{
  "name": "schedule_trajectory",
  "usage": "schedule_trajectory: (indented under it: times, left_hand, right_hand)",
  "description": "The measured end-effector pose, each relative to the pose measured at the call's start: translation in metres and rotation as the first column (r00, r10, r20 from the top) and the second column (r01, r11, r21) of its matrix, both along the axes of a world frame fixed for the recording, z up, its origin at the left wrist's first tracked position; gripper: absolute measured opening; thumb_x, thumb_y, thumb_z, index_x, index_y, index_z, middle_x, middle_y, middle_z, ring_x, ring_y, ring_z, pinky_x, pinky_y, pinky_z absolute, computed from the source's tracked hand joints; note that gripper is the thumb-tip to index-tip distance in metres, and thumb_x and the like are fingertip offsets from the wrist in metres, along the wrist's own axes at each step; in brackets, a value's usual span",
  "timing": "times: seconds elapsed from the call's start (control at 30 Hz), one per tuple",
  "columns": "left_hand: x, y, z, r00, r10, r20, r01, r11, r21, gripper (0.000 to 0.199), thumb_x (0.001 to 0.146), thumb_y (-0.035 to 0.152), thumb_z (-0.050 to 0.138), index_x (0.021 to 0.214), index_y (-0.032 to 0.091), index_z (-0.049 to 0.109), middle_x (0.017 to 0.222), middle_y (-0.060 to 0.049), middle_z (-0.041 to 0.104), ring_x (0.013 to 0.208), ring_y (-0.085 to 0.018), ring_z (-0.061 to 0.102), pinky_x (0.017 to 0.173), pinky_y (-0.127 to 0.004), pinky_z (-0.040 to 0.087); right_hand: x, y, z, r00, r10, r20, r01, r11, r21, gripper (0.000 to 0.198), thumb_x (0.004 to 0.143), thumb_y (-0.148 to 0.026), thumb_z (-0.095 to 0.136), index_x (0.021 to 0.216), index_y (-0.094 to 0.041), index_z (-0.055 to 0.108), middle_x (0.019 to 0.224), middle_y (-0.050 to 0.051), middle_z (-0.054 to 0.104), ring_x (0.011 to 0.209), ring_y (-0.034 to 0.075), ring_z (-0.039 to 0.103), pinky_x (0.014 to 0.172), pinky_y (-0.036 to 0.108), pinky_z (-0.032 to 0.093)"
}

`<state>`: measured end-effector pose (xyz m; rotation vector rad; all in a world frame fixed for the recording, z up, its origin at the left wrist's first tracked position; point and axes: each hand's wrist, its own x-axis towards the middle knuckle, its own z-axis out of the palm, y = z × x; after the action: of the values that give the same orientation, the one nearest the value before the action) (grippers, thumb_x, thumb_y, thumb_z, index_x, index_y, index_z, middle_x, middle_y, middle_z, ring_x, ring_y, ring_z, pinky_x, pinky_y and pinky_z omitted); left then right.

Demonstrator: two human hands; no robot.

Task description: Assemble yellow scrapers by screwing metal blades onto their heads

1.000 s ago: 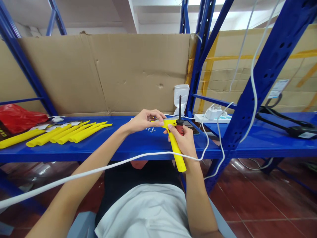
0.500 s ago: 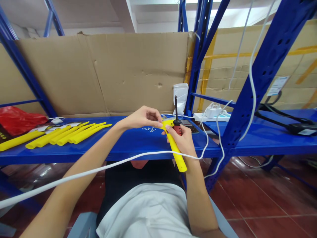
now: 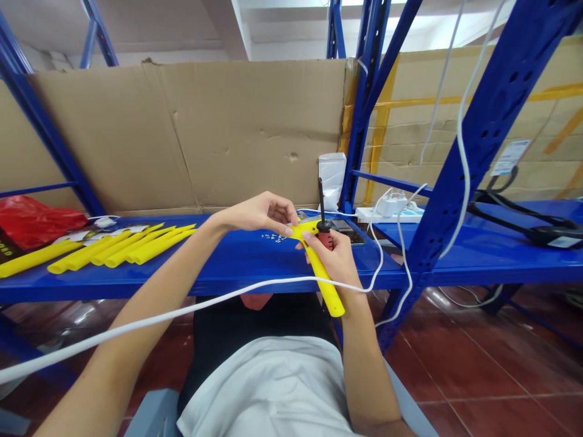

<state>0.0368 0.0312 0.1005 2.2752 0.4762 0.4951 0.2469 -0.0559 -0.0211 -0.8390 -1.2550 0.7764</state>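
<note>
My left hand is closed in a pinch at the left end of the head of a yellow plastic scraper-like tool. The tool's long tubular handle slants down to the lower right, past the bench edge. My right hand is wrapped round the upper handle, its thumb near the joint with the head. A screwdriver with a red-brown handle is held in that same hand, its dark shaft pointing up. Small screws lie loose on the blue bench just beyond the left hand. My fingers hide part of the tool's head.
Several similar yellow tools lie in a row on the bench at left, beside a red bag. A white cable crosses before my arms. A phone-like dark device and power strip are at right, near blue posts.
Both hands have shifted very slightly left. The head of the yellow tool has turned a little, and the screwdriver shaft has moved slightly left with it.
</note>
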Motion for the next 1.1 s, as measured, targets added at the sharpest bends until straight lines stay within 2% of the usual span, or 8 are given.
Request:
schedule_trajectory:
  times: [0.1,0.27,0.33,0.4,0.53,0.67,0.83,1.1]
  left_hand:
    - [-0.002,0.004,-0.003,0.998,0.001,0.061,0.001,1.000,-0.022,0.046,0.077,0.047,0.104,0.107,0.018,0.085,0.109,-0.012,0.086,0.097,-0.024,0.082,0.089,-0.037,0.066]
    - [-0.009,0.034,-0.014,0.977,0.097,0.191,-0.089,0.995,-0.052,0.050,0.094,0.061,0.088,0.122,0.020,0.083,0.120,-0.016,0.086,0.103,-0.024,0.080,0.093,-0.039,0.063]
    - [-0.013,0.054,-0.023,0.975,0.167,0.148,-0.172,0.985,0.022,0.050,0.093,0.062,0.089,0.117,0.019,0.084,0.115,-0.015,0.086,0.098,-0.023,0.079,0.091,-0.038,0.062]
    - [-0.017,0.074,-0.033,0.976,0.214,0.033,-0.217,0.965,0.144,0.049,0.083,0.060,0.095,0.105,0.017,0.087,0.103,-0.012,0.085,0.089,-0.022,0.076,0.084,-0.035,0.059]
    - [-0.024,0.099,-0.052,0.976,0.188,-0.113,-0.167,0.970,0.176,0.040,0.080,0.054,0.096,0.095,0.017,0.089,0.092,-0.010,0.084,0.086,-0.021,0.074,0.086,-0.035,0.056]
    - [-0.028,0.102,-0.061,0.983,0.114,-0.145,-0.074,0.965,0.252,0.030,0.082,0.048,0.094,0.095,0.021,0.092,0.099,-0.008,0.086,0.097,-0.023,0.075,0.098,-0.036,0.053]
    - [-0.029,0.099,-0.066,0.978,0.092,-0.188,-0.034,0.957,0.288,0.023,0.085,0.043,0.093,0.098,0.024,0.093,0.105,-0.008,0.088,0.107,-0.025,0.076,0.106,-0.037,0.052]
    - [-0.027,0.099,-0.068,0.972,0.083,-0.219,-0.008,0.946,0.324,0.025,0.092,0.045,0.090,0.098,0.021,0.093,0.103,-0.009,0.086,0.106,-0.025,0.075,0.106,-0.035,0.051]
  right_hand:
    - [0.000,0.001,-0.001,0.999,-0.009,-0.034,0.009,1.000,0.011,0.046,0.085,-0.065,0.093,0.087,-0.020,0.080,0.081,0.007,0.084,0.057,0.018,0.068,0.055,0.030,0.056]
    - [-0.002,-0.001,0.001,0.995,-0.037,-0.087,0.038,0.999,0.014,0.045,0.086,-0.063,0.091,0.085,-0.020,0.078,0.084,0.008,0.085,0.057,0.017,0.068,0.055,0.030,0.057]
    - [-0.002,-0.001,0.002,0.994,-0.042,-0.103,0.045,0.999,0.024,0.043,0.087,-0.061,0.090,0.086,-0.020,0.077,0.083,0.008,0.084,0.057,0.017,0.067,0.055,0.029,0.057]
    - [-0.002,0.001,0.001,0.991,-0.042,-0.124,0.047,0.998,0.040,0.042,0.088,-0.060,0.090,0.086,-0.020,0.077,0.083,0.008,0.084,0.056,0.016,0.067,0.055,0.029,0.056]
    - [0.000,0.003,-0.002,0.988,-0.050,-0.144,0.061,0.995,0.073,0.042,0.089,-0.061,0.090,0.085,-0.021,0.076,0.083,0.007,0.084,0.056,0.016,0.066,0.054,0.029,0.056]
    - [-0.001,0.002,-0.003,0.990,-0.045,-0.131,0.055,0.996,0.076,0.043,0.089,-0.062,0.091,0.083,-0.021,0.077,0.082,0.007,0.083,0.056,0.016,0.067,0.054,0.029,0.055]
    - [-0.001,0.000,-0.002,0.992,-0.039,-0.124,0.050,0.995,0.088,0.042,0.090,-0.059,0.091,0.081,-0.020,0.079,0.080,0.007,0.083,0.055,0.016,0.066,0.053,0.028,0.054]
    - [-0.001,0.001,-0.005,0.995,-0.014,-0.104,0.024,0.995,0.094,0.042,0.090,-0.059,0.091,0.081,-0.020,0.080,0.079,0.007,0.083,0.055,0.015,0.066,0.054,0.028,0.054]
